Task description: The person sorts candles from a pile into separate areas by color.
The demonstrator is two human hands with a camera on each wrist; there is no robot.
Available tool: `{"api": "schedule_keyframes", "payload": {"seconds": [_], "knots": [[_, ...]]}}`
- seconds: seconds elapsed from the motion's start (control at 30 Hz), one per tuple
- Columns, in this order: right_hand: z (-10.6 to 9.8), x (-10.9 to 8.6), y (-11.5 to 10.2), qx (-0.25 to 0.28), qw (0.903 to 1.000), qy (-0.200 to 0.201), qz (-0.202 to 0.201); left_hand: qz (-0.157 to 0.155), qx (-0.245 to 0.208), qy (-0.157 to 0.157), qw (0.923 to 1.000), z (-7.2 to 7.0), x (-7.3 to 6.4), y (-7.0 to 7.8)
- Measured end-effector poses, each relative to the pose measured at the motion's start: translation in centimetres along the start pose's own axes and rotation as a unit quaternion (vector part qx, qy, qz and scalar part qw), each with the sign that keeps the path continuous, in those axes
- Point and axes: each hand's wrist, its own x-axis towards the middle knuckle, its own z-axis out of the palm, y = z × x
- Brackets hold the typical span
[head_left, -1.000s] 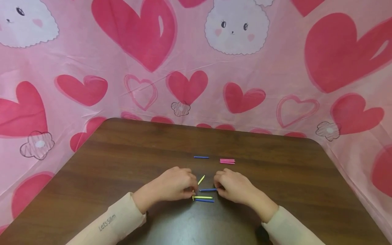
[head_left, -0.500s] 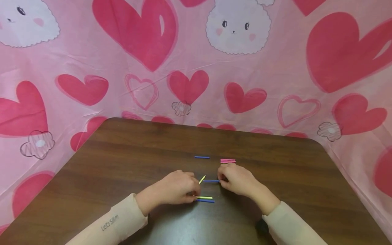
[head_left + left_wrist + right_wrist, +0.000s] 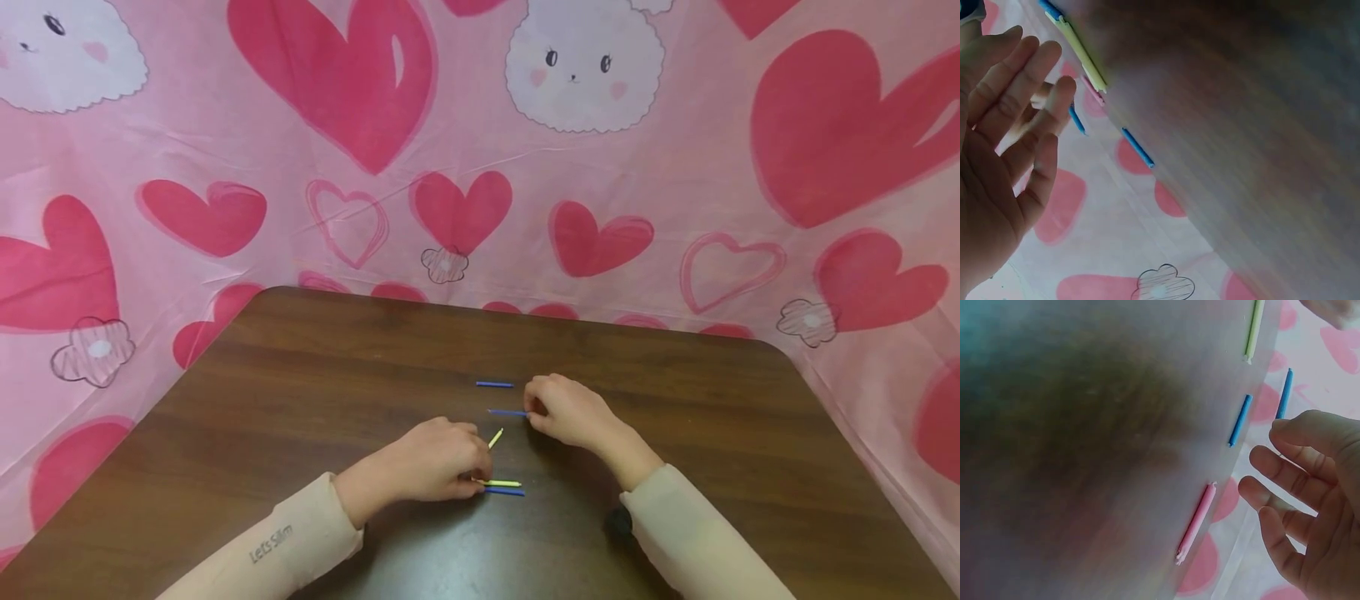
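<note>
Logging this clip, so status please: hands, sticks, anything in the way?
Right hand pinches blue stick by one end. Left hand at yellow sticks, grip unclear. Nothing seen blocking blue stick's free end.

Left hand (image 3: 438, 460) low, fingers (image 3: 1007, 106) loosely bent — right hand (image 3: 572, 410) farther forward, fingertips (image 3: 1286, 427) pinched — arms (image 3: 262, 533) angled inward.

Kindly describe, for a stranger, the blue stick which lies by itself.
On the brown table, look past the left hand toward the pink cloth. The blue stick lies there untouched, whereas its nearest blue neighbour is pinched by the right hand.
</note>
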Motion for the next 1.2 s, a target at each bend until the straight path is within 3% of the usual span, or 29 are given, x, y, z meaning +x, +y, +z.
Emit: {"api": "schedule_keyframes", "payload": {"seconds": [0.27,0.47,1.2], "knots": [[0.0,2.2,-0.2,-0.016,0.9998,-0.002,-0.014,-0.006,0.015,0.006,0.9998,0.0,0.0,0.0],[0.3,3.3,-0.3,-0.015,0.9998,-0.010,0.007,-0.008,0.013,0.002,0.9999,-0.1,0.0,0.0],[1.1,5.2,0.0,-0.034,0.9980,-0.017,0.051,-0.002,0.027,-0.004,0.9996,-0.1,0.0,0.7]]}}
